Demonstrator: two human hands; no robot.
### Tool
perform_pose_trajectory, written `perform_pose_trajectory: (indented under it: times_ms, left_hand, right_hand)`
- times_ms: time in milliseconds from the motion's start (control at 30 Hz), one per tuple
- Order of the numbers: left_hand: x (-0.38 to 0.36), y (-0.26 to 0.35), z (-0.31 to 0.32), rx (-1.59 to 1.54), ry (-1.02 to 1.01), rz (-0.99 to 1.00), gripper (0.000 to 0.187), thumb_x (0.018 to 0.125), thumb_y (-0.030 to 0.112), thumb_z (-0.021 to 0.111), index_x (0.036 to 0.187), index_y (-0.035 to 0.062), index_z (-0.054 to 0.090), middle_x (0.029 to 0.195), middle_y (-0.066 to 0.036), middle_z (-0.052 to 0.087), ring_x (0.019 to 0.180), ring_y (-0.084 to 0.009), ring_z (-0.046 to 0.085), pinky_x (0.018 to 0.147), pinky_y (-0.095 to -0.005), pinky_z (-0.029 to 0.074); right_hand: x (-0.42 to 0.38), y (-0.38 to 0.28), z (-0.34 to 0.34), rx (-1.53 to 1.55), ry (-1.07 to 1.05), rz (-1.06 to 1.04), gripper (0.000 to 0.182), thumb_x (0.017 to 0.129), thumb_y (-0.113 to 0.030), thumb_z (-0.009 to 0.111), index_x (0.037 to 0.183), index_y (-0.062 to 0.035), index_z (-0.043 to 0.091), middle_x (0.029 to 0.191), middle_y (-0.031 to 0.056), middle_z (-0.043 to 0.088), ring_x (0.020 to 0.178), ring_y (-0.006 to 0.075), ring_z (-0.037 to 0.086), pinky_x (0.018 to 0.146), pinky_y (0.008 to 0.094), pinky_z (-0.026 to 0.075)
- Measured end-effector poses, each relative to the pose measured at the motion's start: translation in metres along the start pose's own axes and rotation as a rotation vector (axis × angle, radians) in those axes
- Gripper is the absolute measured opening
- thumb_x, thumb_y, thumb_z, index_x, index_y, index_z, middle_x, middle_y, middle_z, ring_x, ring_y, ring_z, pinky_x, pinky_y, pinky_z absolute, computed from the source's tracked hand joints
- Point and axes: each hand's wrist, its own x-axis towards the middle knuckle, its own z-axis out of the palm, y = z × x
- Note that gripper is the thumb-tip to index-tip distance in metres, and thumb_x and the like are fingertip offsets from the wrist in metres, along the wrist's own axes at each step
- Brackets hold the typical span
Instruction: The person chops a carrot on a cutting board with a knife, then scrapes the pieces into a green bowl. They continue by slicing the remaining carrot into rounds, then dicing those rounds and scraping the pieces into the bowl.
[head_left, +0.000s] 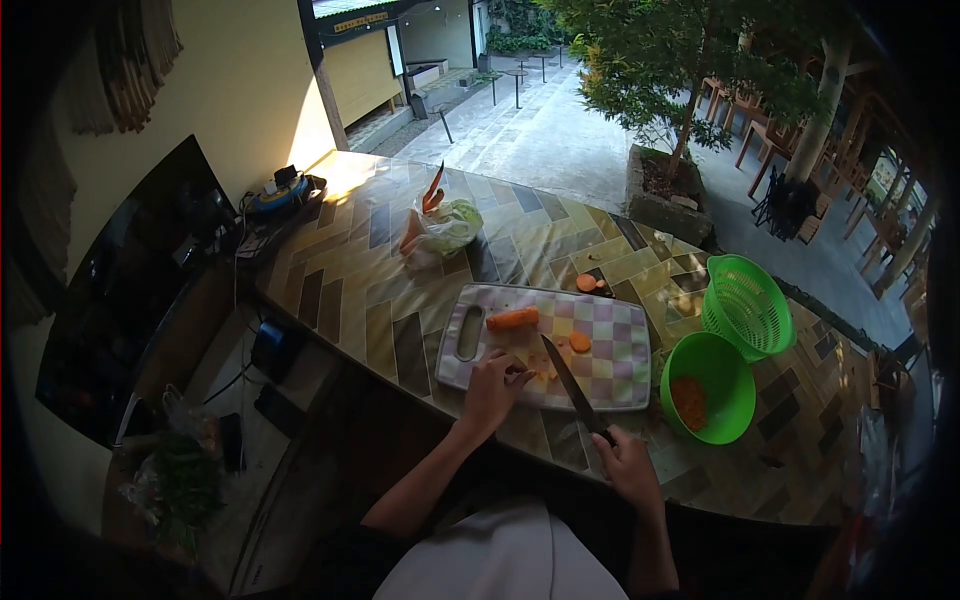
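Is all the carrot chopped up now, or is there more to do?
Not all of it. The green bowl already has a pile of small orange bits in it. The right hand grips the knife, and the left hand is at the near side of the board. A thick carrot chunk and a round slice lie there, so some chopping is probably left.

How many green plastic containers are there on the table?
2. A round green plastic bowl holding orange food bits, right of the checkered chopping board, and a slotted green plastic basket just beyond the bowl. Any nested underneath would be hidden.
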Motion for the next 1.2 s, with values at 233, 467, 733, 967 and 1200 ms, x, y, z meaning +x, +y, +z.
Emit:
perform_pose_trajectory:
  times_ms: [233, 467, 733, 967, 1200]
  left_hand:
    - [0.006, -0.007, 0.019, 0.206, 0.059, 0.37, 0.018, 0.076, 0.012, 0.078, 0.091, 0.0032, 0.073, 0.095, -0.01, 0.067, 0.098, -0.0317, 0.058, 0.087, -0.0419, 0.047]
    - [0.011, -0.015, 0.031, 0.297, 0.002, 0.344, 0.016, 0.071, 0.009, 0.077, 0.088, 0.0081, 0.077, 0.101, -0.005, 0.07, 0.103, -0.0284, 0.058, 0.091, -0.0421, 0.044]
    - [0.007, -0.007, 0.031, 0.352, 0.029, 0.311, 0.015, 0.071, 0.009, 0.076, 0.086, 0.0092, 0.078, 0.101, -0.004, 0.071, 0.104, -0.0275, 0.058, 0.09, -0.0419, 0.042]
    - [0.006, -0.01, 0.033, 0.329, 0.037, 0.282, 0.009, 0.074, 0.015, 0.077, 0.08, 0.0085, 0.076, 0.102, -0.002, 0.071, 0.104, -0.0262, 0.058, 0.09, -0.0428, 0.04]
    - [0.005, -0.013, 0.04, 0.33, 0.072, 0.292, 0.013, 0.075, 0.02, 0.077, 0.077, 0.0081, 0.073, 0.098, -0.003, 0.071, 0.104, -0.0271, 0.057, 0.089, -0.0437, 0.039]
  right_hand:
    - [-0.003, -0.005, -0.002, 0.069, 0.115, 0.03, 0.034, 0.101, -0.027, 0.057, 0.084, 0.0016, 0.053, 0.051, 0.0115, 0.054, 0.045, 0.0186, 0.057, 0.047, 0.0362, 0.039]
    - [-0.004, -0.003, -0.002, -0.109, 0.101, 0.036, 0.034, 0.099, -0.028, 0.058, 0.086, 0.0031, 0.054, 0.062, 0.0218, 0.059, 0.063, 0.0407, 0.062, 0.056, 0.0435, 0.044]
    - [-0.008, -0.015, 0.0, -0.232, 0.047, -0.002, 0.037, 0.099, -0.032, 0.055, 0.088, 0.0027, 0.057, 0.076, 0.0272, 0.064, 0.079, 0.0473, 0.063, 0.068, 0.0534, 0.047]
    - [-0.011, -0.017, 0.003, -0.261, 0.018, 0.013, 0.035, 0.1, -0.031, 0.053, 0.093, 0.003, 0.057, 0.076, 0.0276, 0.064, 0.079, 0.0476, 0.064, 0.069, 0.0553, 0.047]
    - [-0.011, -0.015, 0.011, -0.348, 0.018, 0.032, 0.033, 0.101, -0.029, 0.053, 0.096, 0.0031, 0.054, 0.072, 0.0286, 0.061, 0.078, 0.0491, 0.061, 0.067, 0.0568, 0.045]
